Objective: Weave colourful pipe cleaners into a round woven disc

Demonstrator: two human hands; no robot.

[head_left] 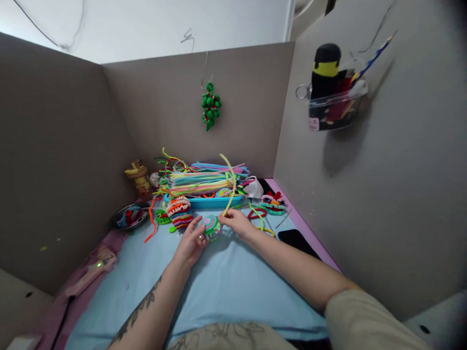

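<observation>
A round, coiled piece (212, 228) in green, pink and blue, apparently made of pipe cleaners, is gripped at its left side by my left hand (191, 242). At its right edge, my right hand (237, 224) pinches a pale yellow pipe cleaner (233, 188) that rises and bends to the left at its top. Whether the yellow strand is joined to the coil cannot be made out. Just left of the coil lie striped, ribbed pieces (180, 212) in orange, pink and several other colours.
Behind my hands, a blue tray (216, 202) bears many pipe cleaners (202, 179). A dark bowl (118, 222) stands left, near a pink glue gun (92, 273). At right lie a black phone (298, 242) and a crafted piece (273, 203). Grey panels (245, 102) enclose the blue-covered table (247, 285).
</observation>
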